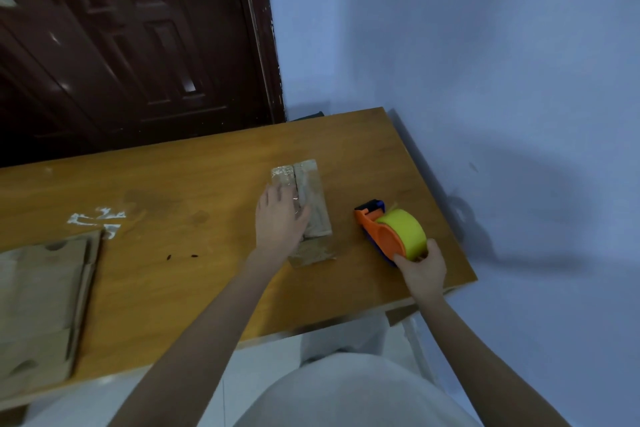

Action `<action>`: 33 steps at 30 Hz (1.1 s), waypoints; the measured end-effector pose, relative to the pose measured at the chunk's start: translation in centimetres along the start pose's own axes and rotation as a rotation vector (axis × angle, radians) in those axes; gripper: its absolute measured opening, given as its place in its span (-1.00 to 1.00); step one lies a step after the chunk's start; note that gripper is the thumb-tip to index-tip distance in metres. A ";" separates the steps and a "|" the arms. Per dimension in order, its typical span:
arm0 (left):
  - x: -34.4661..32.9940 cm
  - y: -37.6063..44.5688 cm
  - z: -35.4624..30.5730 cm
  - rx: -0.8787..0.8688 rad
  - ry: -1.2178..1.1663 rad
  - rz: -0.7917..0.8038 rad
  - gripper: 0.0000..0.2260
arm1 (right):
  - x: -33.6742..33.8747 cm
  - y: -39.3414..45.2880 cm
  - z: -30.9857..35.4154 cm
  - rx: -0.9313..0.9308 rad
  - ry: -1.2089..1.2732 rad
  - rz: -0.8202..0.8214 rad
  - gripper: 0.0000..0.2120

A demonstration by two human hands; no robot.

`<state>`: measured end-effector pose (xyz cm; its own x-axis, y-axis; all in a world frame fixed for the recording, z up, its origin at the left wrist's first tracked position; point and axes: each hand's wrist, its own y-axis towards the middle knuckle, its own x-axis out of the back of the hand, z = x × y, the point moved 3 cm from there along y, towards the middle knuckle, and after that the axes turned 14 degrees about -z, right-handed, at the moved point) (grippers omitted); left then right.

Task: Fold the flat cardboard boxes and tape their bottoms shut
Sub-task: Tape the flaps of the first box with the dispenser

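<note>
Pressing flat on the folded box (311, 204), the left hand (280, 218) has straight fingers lying on its taped top face, next to the flap seam. Box sits on the wooden table (194, 274), right of centre, clear tape shiny across the seam. Right hand (423, 269) grips the near end of the orange tape dispenser (388, 236), fingers curled round it; its yellow roll (403, 230) rests on the table just right of the box, not touching it. Stack of flat cardboard boxes (41, 305) lies at the table's left edge, well apart. Tape scraps (98, 218) stuck to the tabletop just behind the stack.
</note>
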<state>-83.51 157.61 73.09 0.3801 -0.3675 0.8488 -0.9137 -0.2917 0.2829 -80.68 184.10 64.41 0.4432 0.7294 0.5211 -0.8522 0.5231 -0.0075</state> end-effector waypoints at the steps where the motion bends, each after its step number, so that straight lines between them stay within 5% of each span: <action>1: 0.2 -0.2 -0.2 -0.019 -0.030 -0.008 -0.60 | 0.2 0.0 0.6 0.036 -0.001 0.000 -0.63; 9: 4.1 -1.2 -7.3 -0.148 -0.333 -0.050 -0.45 | 1.3 -0.5 9.1 0.356 0.098 -0.029 -0.57; 13: 5.1 0.1 -9.3 -0.021 -0.449 -0.070 -0.44 | 1.3 -0.4 11.4 0.411 0.101 -0.038 -0.61; 25: 5.0 1.0 -8.0 -0.046 -0.452 -0.233 -0.82 | 2.7 -0.8 12.9 0.495 0.101 -0.086 -0.61; 33: 5.5 2.7 -5.0 0.070 -0.359 -0.107 -0.81 | 3.9 -0.5 13.9 0.550 0.139 0.011 -0.60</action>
<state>-84.57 159.21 80.71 0.5101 -0.6146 0.6018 -0.8590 -0.4000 0.3196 -82.40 180.57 78.35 0.4345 0.8040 0.4061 -0.8597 0.2357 0.4532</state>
